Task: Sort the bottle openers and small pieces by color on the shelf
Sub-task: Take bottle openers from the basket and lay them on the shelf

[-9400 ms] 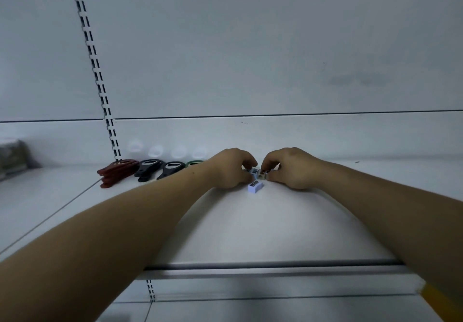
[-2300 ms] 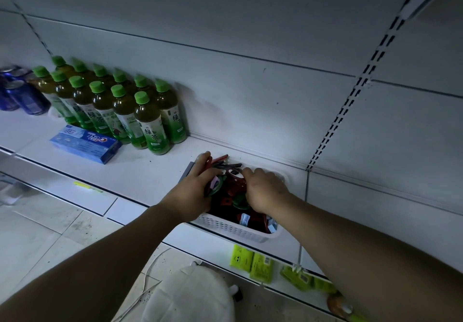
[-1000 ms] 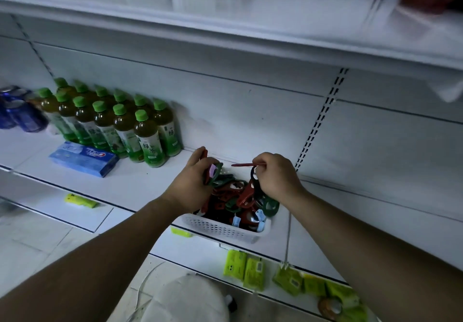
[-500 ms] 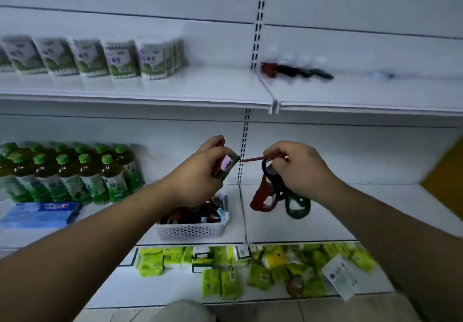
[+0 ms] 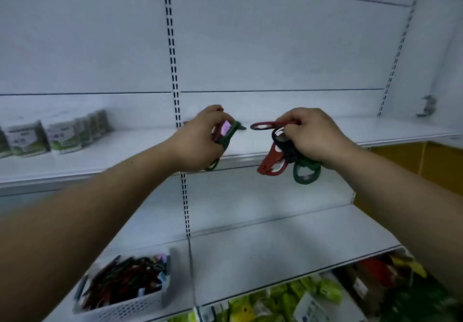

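Fingers on our left hand (image 5: 200, 141) are curled tight round a little bunch: a pink small piece (image 5: 226, 128) pinched up top against a dark green bottle opener (image 5: 229, 137), with a sliver of red behind. How many openers are in that bunch we honestly can't tell, the hand covers most of it. A green tip (image 5: 241, 128) pokes out just past those fingers, and whether it's held or lying on the upper shelf (image 5: 125, 151) behind, no idea. Over on our right hand (image 5: 313, 139) the fingers are closed too: the fingertips pinch a red opener (image 5: 280, 123) lying flat and pointing left, while another red one (image 5: 269, 159), a black one (image 5: 288, 149) and a green one (image 5: 302, 163) dangle under the palm, in front of the shelf's edge. Both hands hang at upper-shelf height, apart from each other.

Around them: far left on that shelf sits a row of packs (image 5: 62, 135) with white and green labels, cut off by the frame and too blurry to read. A slotted upright (image 5: 172, 46) runs down the back wall, partly hidden by the left hand. Bottom left, a white basket (image 5: 130, 309) on the lower shelf (image 5: 275, 246) holds a jumble of openers (image 5: 125, 279) in red, green and black plus some pale bits, right beside our forearm. Bottom right, yellow-green packets (image 5: 313, 294) are smeared by blur, so no brand or writing is legible anywhere.
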`<state>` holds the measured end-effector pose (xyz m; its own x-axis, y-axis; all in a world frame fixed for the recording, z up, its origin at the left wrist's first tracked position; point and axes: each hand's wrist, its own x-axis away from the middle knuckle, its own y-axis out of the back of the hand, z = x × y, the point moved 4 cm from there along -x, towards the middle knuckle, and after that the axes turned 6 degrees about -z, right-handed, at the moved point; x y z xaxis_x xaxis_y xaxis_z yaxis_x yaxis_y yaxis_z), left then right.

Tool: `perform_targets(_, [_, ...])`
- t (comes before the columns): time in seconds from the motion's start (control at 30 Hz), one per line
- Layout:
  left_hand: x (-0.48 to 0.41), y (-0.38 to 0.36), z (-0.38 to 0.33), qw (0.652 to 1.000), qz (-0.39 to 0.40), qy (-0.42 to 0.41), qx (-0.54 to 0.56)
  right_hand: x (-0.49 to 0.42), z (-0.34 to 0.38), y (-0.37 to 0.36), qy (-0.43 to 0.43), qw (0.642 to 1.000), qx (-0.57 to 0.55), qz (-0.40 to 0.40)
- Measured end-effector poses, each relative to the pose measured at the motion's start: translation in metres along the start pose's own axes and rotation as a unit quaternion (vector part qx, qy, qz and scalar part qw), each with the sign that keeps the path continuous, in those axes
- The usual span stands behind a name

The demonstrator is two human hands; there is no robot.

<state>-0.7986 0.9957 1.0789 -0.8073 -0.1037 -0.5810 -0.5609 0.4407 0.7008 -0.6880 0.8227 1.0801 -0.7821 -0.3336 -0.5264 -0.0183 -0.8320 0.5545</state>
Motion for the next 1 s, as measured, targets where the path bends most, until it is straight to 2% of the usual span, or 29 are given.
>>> perform_targets(0.27, [-0.118,-0.09,-0.015,0.999,-0.003,0.017,-0.035,-0.11,-0.118,0.028,-0.051,0.998,-0.039,0.015])
perform_targets(0.47, [-0.188,-0.178,-0.021,0.987,0.096,0.024,-0.125,-0.176,-0.205,0.033,-0.088,0.995,-0.016,0.045])
perform_targets(0.67, [-0.218,-0.226,-0.023,0.958,0.196,0.022,-0.21,-0.211,-0.25,0.024,-0.101,0.992,0.012,0.074])
perform_targets(0.83, [-0.224,-0.247,-0.018,0.972,0.171,0.004,-0.161,-0.222,-0.263,0.015,-0.092,0.99,0.043,0.094])
perform_targets(1.0, [-0.227,-0.252,-0.014,0.982,0.157,-0.017,-0.107,-0.222,-0.26,0.007,-0.047,0.988,0.069,0.127])
